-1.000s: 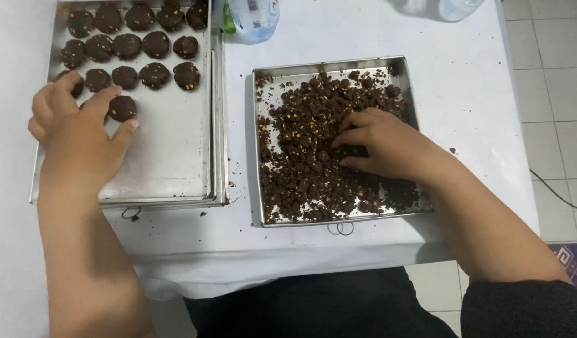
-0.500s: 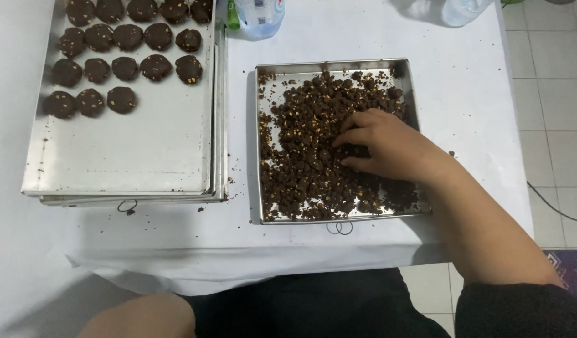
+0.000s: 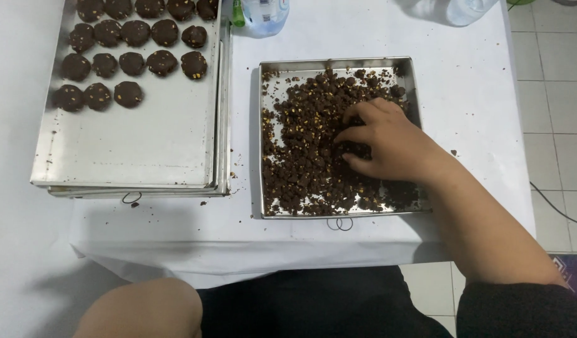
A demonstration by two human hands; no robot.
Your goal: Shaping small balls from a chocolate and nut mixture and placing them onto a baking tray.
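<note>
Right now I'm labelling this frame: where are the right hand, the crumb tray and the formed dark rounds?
right hand (image 3: 388, 147), head view, back of hand.
crumb tray (image 3: 338, 61), head view, far rim.
formed dark rounds (image 3: 161, 62), head view, top of one round.

We see a bare right hand (image 3: 388, 147) and forearm, a dark sleeve (image 3: 520, 310) at the elbow, and dark clothing below.

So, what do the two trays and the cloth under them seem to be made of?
Both the square tray under the right hand and the larger baking tray look like bare metal, probably steel or aluminium: grey, with a dull brushed shine and folded rims. The table cover looks like thin white fabric or plastic sheet, since it drapes over the edge; which one is unclear.
</note>
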